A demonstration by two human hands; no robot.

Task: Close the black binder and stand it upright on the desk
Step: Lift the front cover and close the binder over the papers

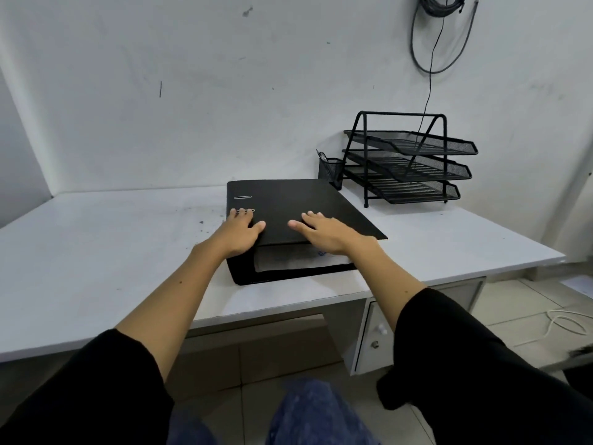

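The black binder (295, 200) lies flat on the white desk (112, 252), spine to the left, its top cover lowered over a stack of white papers that shows at the near edge. My left hand (239, 231) rests on the cover near the spine, fingers spread over the metal slots. My right hand (324, 231) lies flat on the cover to the right, palm down, fingers apart. Neither hand grips the binder. A small gap remains between the cover and the papers at the front.
A black three-tier mesh tray rack (407, 159) stands at the back right of the desk, with a black mesh pen cup (330, 170) just behind the binder. Cables (430, 43) hang on the wall. Desk drawers (378, 335) sit below right.
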